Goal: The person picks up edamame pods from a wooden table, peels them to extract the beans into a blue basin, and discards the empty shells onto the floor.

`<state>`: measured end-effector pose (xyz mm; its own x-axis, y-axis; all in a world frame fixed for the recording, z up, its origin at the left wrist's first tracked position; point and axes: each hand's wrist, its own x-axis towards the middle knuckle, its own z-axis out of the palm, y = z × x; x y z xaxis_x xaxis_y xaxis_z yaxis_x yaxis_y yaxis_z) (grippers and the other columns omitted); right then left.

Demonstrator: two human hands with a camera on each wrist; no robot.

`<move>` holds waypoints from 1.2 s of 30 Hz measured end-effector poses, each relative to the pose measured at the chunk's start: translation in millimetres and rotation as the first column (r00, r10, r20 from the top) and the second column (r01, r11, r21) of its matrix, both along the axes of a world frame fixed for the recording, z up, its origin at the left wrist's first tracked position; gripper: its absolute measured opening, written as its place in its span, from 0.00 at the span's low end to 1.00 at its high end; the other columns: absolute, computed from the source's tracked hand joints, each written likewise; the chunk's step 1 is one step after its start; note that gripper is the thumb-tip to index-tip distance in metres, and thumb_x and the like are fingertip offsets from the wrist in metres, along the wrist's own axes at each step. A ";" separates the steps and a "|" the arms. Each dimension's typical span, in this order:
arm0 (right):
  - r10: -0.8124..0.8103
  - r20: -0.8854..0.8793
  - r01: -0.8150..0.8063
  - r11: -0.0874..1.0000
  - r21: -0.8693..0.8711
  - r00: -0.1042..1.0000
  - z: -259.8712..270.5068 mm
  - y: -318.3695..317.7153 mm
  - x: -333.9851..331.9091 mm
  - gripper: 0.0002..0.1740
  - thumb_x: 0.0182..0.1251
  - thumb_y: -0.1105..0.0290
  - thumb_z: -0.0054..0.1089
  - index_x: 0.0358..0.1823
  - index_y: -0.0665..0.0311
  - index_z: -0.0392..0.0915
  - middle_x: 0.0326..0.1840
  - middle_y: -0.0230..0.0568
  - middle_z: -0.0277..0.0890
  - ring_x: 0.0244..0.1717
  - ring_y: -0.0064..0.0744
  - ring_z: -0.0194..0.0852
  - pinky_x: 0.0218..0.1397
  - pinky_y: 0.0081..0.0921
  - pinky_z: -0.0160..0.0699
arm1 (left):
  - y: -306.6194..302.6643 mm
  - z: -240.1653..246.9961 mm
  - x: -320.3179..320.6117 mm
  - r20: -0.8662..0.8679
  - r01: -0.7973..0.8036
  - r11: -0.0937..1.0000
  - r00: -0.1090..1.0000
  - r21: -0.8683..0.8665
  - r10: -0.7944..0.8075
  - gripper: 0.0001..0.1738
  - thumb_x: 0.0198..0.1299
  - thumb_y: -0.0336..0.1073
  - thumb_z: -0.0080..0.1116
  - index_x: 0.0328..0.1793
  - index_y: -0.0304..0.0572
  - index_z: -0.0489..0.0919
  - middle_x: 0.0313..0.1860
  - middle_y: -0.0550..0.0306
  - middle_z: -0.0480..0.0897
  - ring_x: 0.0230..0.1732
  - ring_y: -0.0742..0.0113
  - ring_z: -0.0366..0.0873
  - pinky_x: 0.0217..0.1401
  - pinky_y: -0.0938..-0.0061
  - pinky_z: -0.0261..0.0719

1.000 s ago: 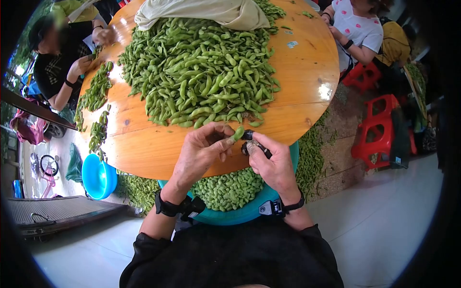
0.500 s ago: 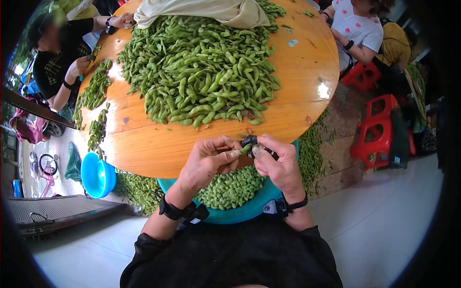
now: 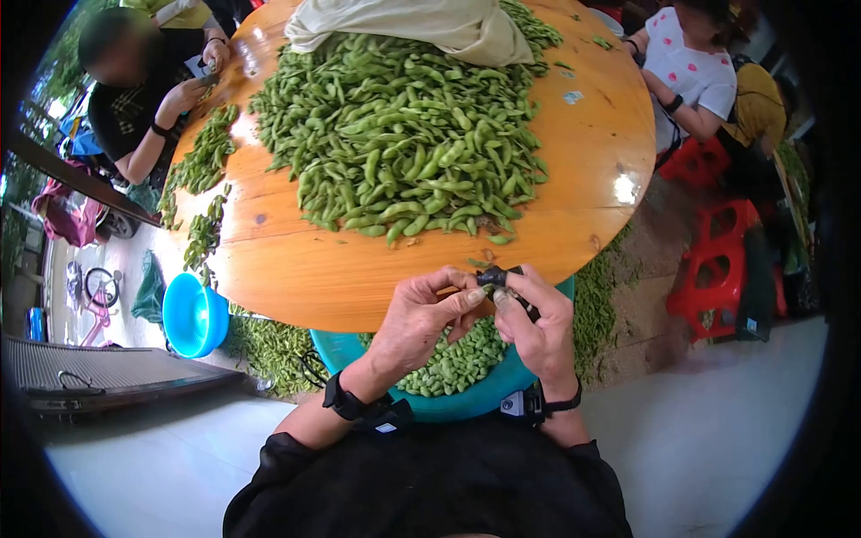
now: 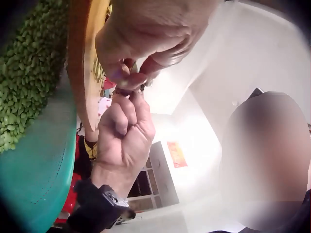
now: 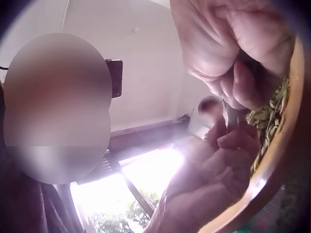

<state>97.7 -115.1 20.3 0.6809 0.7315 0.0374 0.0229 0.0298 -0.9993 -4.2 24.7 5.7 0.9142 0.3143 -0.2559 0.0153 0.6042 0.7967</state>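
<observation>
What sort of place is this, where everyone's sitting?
Probably an informal, open-sided vegetable-sorting spot: several people sit at a round wooden table heaped with soybean pods, a teal basin of pods under its edge, red plastic stools beside.

A small dark cutter (image 3: pixel 502 275) sits in the right hand's (image 3: pixel 538 325) grip, its black handle lying along the fingers. Its tip meets a green pod (image 5: pixel 232 118) pinched by the left hand (image 3: pixel 420 318); only a slim strip of the pod shows.

Glossy wooden table (image 3: pixel 296 269), teal plastic basin (image 3: pixel 345 348)
</observation>
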 end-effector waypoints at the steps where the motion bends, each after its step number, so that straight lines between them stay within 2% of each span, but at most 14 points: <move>1: 0.019 -0.029 -0.019 1.000 0.019 0.999 0.4 -0.2 -1.5 0.11 0.68 0.81 0.56 0.49 0.79 0.77 0.35 0.32 0.68 0.22 0.15 0.67 0.22 0.18 0.63 | 1.7 2.0 -0.9 0.015 0.012 0.997 1.000 -0.071 -0.011 0.03 0.68 0.30 0.60 0.41 0.40 0.82 0.26 0.64 0.79 0.22 0.78 0.72 0.22 0.84 0.65; 6: 0.129 -0.301 -0.066 0.975 0.212 0.945 -13.9 -2.5 0.1 0.11 0.70 0.81 0.56 0.50 0.78 0.77 0.35 0.32 0.68 0.22 0.15 0.65 0.21 0.17 0.59 | -2.7 -9.8 -2.7 -0.042 0.019 0.940 0.998 -0.339 -0.036 0.03 0.67 0.30 0.60 0.38 0.46 0.80 0.26 0.69 0.75 0.23 0.78 0.67 0.23 0.84 0.57; 8: 0.164 -0.387 -0.056 0.960 0.275 0.907 -13.7 -1.0 -0.6 0.11 0.70 0.81 0.55 0.51 0.78 0.77 0.34 0.32 0.68 0.21 0.14 0.64 0.20 0.17 0.58 | -5.9 -19.3 -3.3 0.162 0.112 0.867 0.986 -0.485 -0.037 0.02 0.67 0.32 0.61 0.42 0.45 0.80 0.31 0.67 0.78 0.25 0.76 0.67 0.25 0.83 0.59; 13: 0.058 -0.319 0.000 0.984 0.179 0.946 -7.9 3.3 -5.7 0.10 0.70 0.80 0.56 0.49 0.77 0.78 0.32 0.31 0.67 0.22 0.15 0.65 0.21 0.17 0.60 | -5.2 -14.8 -3.0 0.170 0.107 0.883 0.985 -0.456 -0.032 0.02 0.67 0.31 0.61 0.43 0.43 0.79 0.31 0.65 0.76 0.26 0.76 0.68 0.25 0.82 0.60; 15: -0.015 -0.224 0.036 0.995 0.092 0.975 -3.1 3.4 -9.2 0.10 0.70 0.79 0.56 0.49 0.77 0.78 0.31 0.32 0.68 0.22 0.16 0.66 0.22 0.17 0.62 | -8.9 -2.8 -1.1 -0.026 -0.083 0.975 0.996 0.205 0.091 0.03 0.67 0.30 0.60 0.42 0.39 0.80 0.32 0.63 0.75 0.27 0.76 0.70 0.26 0.81 0.64; 16: -0.059 -0.074 0.062 0.997 0.049 0.996 0.0 4.1 -11.6 0.09 0.69 0.79 0.57 0.48 0.76 0.78 0.31 0.33 0.68 0.22 0.17 0.67 0.22 0.17 0.63 | -8.6 -2.3 0.2 -0.026 -0.082 0.975 0.996 0.205 0.089 0.03 0.67 0.30 0.60 0.42 0.39 0.80 0.32 0.63 0.75 0.27 0.76 0.70 0.26 0.81 0.64; 18: -0.098 0.079 0.098 0.995 0.012 0.992 0.6 3.4 -13.0 0.09 0.68 0.79 0.58 0.48 0.76 0.78 0.31 0.33 0.69 0.22 0.17 0.68 0.23 0.17 0.65 | -6.3 -0.7 2.9 0.207 -0.286 0.568 0.958 0.772 0.201 0.06 0.68 0.31 0.60 0.40 0.35 0.81 0.33 0.63 0.74 0.26 0.77 0.71 0.27 0.81 0.66; 19: -0.106 0.187 0.107 0.994 0.004 0.977 -1.0 2.1 -12.6 0.09 0.68 0.80 0.58 0.47 0.76 0.78 0.32 0.34 0.70 0.22 0.18 0.68 0.23 0.18 0.65 | -2.5 0.5 2.0 0.207 -0.285 0.568 0.958 0.772 0.200 0.06 0.68 0.31 0.60 0.40 0.35 0.81 0.33 0.63 0.74 0.26 0.77 0.71 0.27 0.81 0.66; 21: -0.108 0.292 0.114 0.993 -0.003 0.950 -3.3 1.0 -12.0 0.09 0.67 0.80 0.58 0.47 0.76 0.78 0.33 0.35 0.70 0.22 0.18 0.69 0.23 0.18 0.66 | 6.2 2.4 -3.0 0.019 0.014 0.982 1.000 0.189 -0.018 0.07 0.68 0.31 0.60 0.38 0.34 0.80 0.34 0.63 0.73 0.26 0.77 0.70 0.27 0.81 0.67; 25: -0.051 0.019 0.051 0.998 -0.025 0.999 -0.7 0.9 -10.5 0.10 0.68 0.80 0.58 0.49 0.77 0.78 0.34 0.34 0.70 0.23 0.16 0.69 0.23 0.17 0.66 | 3.4 -6.3 -4.5 0.013 0.013 0.994 1.000 0.113 -0.015 0.07 0.68 0.30 0.61 0.38 0.34 0.80 0.34 0.64 0.72 0.26 0.78 0.70 0.29 0.82 0.68; 27: -0.036 -0.124 0.034 0.999 -0.019 0.992 1.7 1.5 -10.4 0.10 0.69 0.80 0.57 0.50 0.77 0.77 0.34 0.33 0.69 0.23 0.16 0.69 0.23 0.17 0.66 | -3.4 -7.2 -3.0 0.000 -0.103 0.885 0.993 0.455 0.116 0.07 0.67 0.30 0.62 0.39 0.32 0.80 0.34 0.64 0.73 0.29 0.78 0.72 0.28 0.82 0.70; 31: -0.043 -0.115 0.045 0.999 0.010 0.992 -0.3 5.8 -12.1 0.11 0.69 0.80 0.57 0.51 0.78 0.77 0.34 0.32 0.67 0.23 0.16 0.68 0.22 0.17 0.64 | -13.4 -10.6 0.3 0.141 -0.280 0.795 0.960 0.538 0.243 0.07 0.67 0.30 0.62 0.39 0.32 0.79 0.34 0.65 0.73 0.29 0.79 0.72 0.29 0.82 0.70; 34: -0.050 -0.079 0.053 0.998 0.034 0.996 -5.1 9.2 -13.4 0.11 0.69 0.81 0.56 0.51 0.79 0.76 0.33 0.32 0.66 0.23 0.15 0.67 0.21 0.17 0.63 | -12.0 -7.8 -2.5 0.045 -0.222 0.898 0.974 0.380 0.222 0.05 0.67 0.30 0.61 0.39 0.36 0.79 0.33 0.66 0.74 0.30 0.80 0.72 0.28 0.83 0.69; 36: -0.043 -0.077 0.048 0.997 0.064 0.996 -7.6 10.2 -12.4 0.11 0.70 0.81 0.55 0.51 0.79 0.76 0.34 0.32 0.65 0.23 0.15 0.66 0.21 0.16 0.63 | -3.1 -6.5 -6.4 0.024 -0.057 0.994 0.998 -0.093 0.059 0.04 0.68 0.31 0.60 0.38 0.41 0.78 0.31 0.66 0.74 0.28 0.80 0.70 0.26 0.84 0.64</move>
<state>85.4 -105.0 12.7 0.7159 0.6975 0.0321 -0.0494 0.0964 -0.9941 -10.6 21.7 -0.8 0.9021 0.3429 -0.2620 -0.0424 0.6745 0.7370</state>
